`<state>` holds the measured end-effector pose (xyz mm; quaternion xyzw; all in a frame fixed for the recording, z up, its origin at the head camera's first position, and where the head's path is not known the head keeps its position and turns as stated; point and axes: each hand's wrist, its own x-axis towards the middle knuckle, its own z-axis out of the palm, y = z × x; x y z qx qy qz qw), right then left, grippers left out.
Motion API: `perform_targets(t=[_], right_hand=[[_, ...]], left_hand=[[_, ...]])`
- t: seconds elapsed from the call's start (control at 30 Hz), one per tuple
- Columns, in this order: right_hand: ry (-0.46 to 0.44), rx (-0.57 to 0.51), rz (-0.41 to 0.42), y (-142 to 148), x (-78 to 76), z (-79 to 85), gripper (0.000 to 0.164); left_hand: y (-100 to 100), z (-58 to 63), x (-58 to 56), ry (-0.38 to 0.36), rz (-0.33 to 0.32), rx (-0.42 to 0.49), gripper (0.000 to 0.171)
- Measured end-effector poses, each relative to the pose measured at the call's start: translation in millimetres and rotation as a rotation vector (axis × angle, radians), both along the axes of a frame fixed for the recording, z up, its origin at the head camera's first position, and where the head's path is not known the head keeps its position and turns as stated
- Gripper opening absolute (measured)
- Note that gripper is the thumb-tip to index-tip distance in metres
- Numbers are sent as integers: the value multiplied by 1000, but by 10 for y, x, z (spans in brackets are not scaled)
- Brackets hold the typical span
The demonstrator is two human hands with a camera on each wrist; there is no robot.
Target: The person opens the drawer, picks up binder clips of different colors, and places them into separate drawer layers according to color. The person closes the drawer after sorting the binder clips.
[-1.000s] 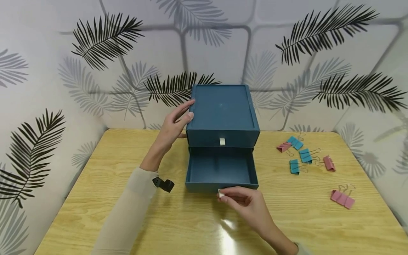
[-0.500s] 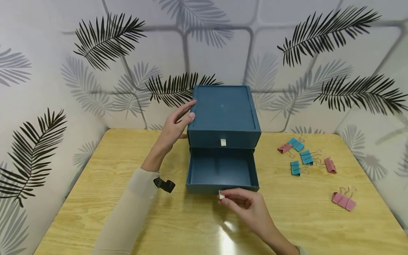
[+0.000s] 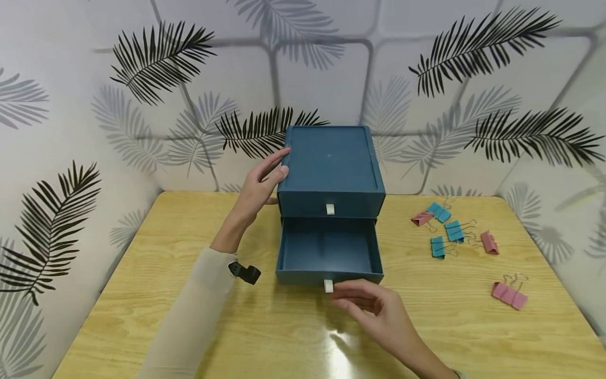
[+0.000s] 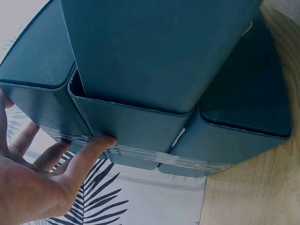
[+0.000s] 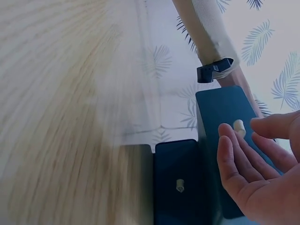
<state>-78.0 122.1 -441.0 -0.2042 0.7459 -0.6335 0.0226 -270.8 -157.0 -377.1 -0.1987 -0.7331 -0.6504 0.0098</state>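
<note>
A blue drawer unit (image 3: 329,158) stands on the wooden table. Its middle drawer (image 3: 329,247) is pulled out, and nothing lies inside. My left hand (image 3: 258,189) rests against the unit's left side, thumb and fingertips near the top edge. In the left wrist view the fingers (image 4: 89,159) of that hand lie along the side wall. At the front of the drawer, my right hand (image 3: 374,310) is just right of the white pull tab (image 3: 329,286), holding nothing. The right wrist view shows its thumb and fingers spread apart around the tab (image 5: 239,127).
To the right on the table lie several blue binder clips (image 3: 454,231) and pink binder clips (image 3: 508,296). The closed top drawer (image 3: 303,204) and closed bottom drawer (image 5: 176,159) each have a white tab. A leaf-patterned wall (image 3: 397,105) stands behind.
My right hand has let go of the white pull tab and moved slightly right. The left hand stays on the unit, and the drawer keeps its place.
</note>
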Motion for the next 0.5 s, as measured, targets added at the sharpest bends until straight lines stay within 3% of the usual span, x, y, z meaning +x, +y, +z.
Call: perform_targets(t=[0.17,0.5], right_hand=[[47,43,-44,119,51,58,21],[123,124,-216,455,59,145,24]], left_hand=[[4,-7,-5,-9,5,-6,49],[16,5,-9,4,4,-3,50]])
